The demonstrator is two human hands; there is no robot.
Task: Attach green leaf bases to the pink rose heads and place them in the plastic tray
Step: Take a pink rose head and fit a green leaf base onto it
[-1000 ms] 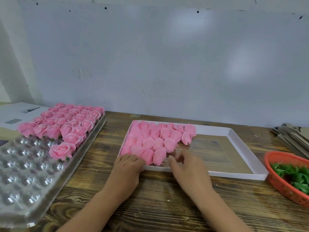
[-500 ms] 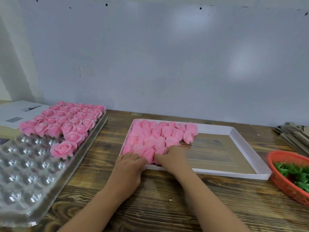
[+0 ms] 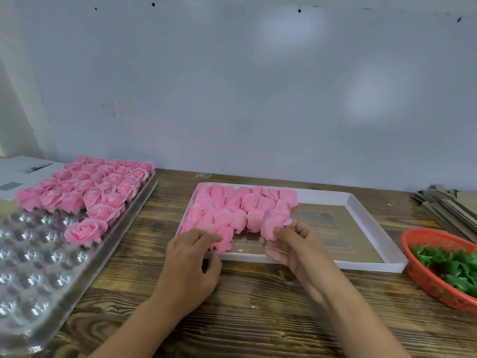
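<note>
A: Holding one pink rose head (image 3: 274, 226) in my right hand (image 3: 299, 250), thumb and fingertips pinched round its lower half, just above the near edge of the white cardboard box (image 3: 371, 220). My left hand (image 3: 192, 257) lies just beside it, fingers curled onto another rose head (image 3: 224, 237) at the front of the loose batch.

B: How will it handle?

A: Light and soft, I'd judge, with thin foam-like petals that would dent or tear under a squeeze. I'd grip low, near the base, never across the open petals.

B: And the leaf bases?

A: The green leaf bases (image 3: 449, 264) sit in the red basket (image 3: 423, 275), well out past my right hand. They look thin and floppy; I'd pick one by its middle.

B: Destination?

A: The clear plastic tray (image 3: 33, 288), beyond my left hand. Finished roses (image 3: 85, 231) fill its far rows; the near cups are open.

B: Any writing?

A: A small sticker (image 3: 203, 175) on the wooden table (image 3: 258, 313) past the box, plus printed sheets (image 3: 23, 174) far left. Neither is readable.
</note>
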